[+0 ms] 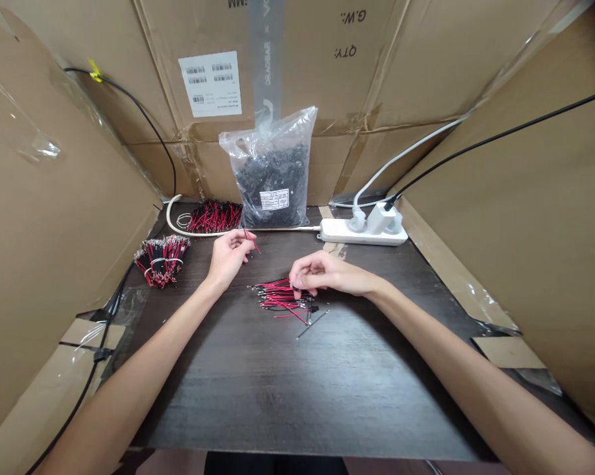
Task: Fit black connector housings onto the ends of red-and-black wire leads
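My left hand [232,256] is closed, thumb against fingers, on a short red and black wire [250,240] above the dark table [297,389]. To its right, my right hand [318,272] rests at the right end of a loose pile of red and black wires [278,295] with small metal ends. Its fingers are curled together; what they pinch, if anything, is hidden. One black wire [313,324] lies apart at the front of the pile.
A tied bundle of red and black wires [163,260] stands at the left, with a larger heap [214,216] behind. At the back are a clear bag of small black parts [275,175] and a white power strip [337,232]. Cardboard walls [322,79] enclose the table.
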A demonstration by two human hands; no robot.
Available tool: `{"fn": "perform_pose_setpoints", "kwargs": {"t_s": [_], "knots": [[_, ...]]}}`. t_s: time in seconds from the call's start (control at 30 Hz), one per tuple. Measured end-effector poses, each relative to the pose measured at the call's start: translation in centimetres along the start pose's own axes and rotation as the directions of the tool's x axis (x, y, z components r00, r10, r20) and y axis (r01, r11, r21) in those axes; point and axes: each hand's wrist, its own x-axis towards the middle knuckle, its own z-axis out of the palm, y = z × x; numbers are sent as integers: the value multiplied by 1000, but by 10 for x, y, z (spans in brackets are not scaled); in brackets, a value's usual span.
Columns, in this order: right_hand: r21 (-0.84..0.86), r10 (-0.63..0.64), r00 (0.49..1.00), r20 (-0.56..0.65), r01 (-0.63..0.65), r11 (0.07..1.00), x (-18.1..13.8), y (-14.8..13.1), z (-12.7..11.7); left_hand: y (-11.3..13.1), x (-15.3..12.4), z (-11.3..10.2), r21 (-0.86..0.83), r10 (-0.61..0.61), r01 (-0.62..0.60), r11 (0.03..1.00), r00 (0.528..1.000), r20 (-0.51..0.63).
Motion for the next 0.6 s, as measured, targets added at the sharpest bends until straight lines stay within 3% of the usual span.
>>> {"fn": "perform_pose_setpoints", "kwargs": {"t_s": [0.4, 0.6], "knots": [[-50, -11, 999, -31, 9, 999, 1, 1, 0, -2, 3, -3, 53, -35, 38, 998, 999, -41], [-60, -26, 999, -46, 24, 998, 1, 2, 1, 5, 14, -21, 218, 45, -26, 976, 996, -82]]}}
